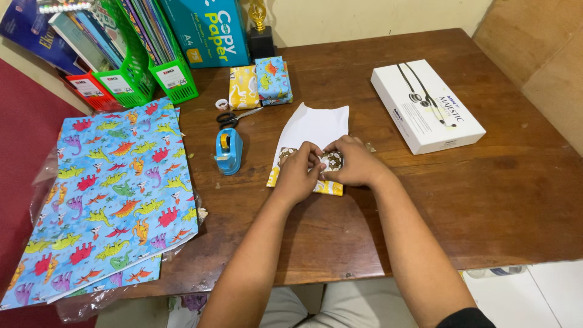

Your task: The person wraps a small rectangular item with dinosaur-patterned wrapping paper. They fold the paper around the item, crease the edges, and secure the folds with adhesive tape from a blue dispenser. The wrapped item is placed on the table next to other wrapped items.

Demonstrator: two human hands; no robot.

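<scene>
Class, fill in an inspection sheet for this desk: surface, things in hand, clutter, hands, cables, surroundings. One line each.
Surface: brown wooden table.
Things in hand: small patterned box on a wrapping sheet, white side up, yellow edge showing.
Clutter: dinosaur wrapping paper, blue tape dispenser, scissors, two wrapped parcels, white flat box, copy paper pack.
Hands: left hand and right hand both press on the box.
Cables: nothing seen.
Surroundings: green file racks with books, small trophy, wall behind.
</scene>
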